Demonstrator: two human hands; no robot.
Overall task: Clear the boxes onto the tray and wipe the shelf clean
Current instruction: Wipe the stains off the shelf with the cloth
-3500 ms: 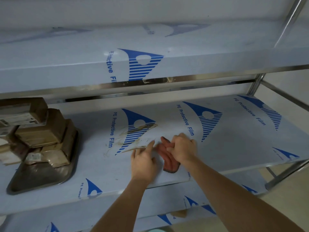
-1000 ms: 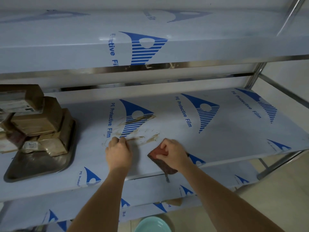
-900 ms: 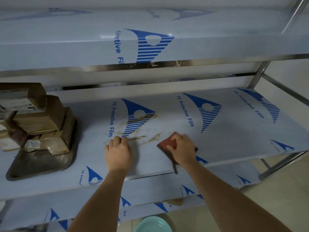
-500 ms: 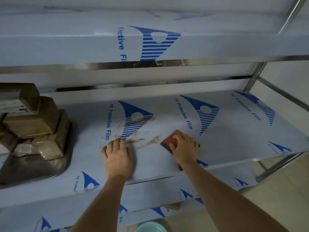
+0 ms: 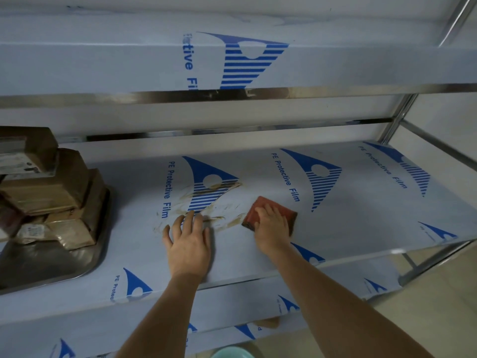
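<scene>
Sponge (image 5: 268, 210) under right hand (image 5: 272, 226)

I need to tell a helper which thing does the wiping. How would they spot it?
Look at the middle shelf, right of the brown smears. Under the right hand lies the scouring pad, the only reddish-brown square there.

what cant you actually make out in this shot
- Head view: tray and stacked boxes run off the left edge, so their count is unknown.
- Box labels: too small and blurred to read.
- Sponge: near part hidden under the right hand.
- Shelf under the flat left hand: any smears there are hidden.
- Teal object: cut off by the bottom edge.
</scene>
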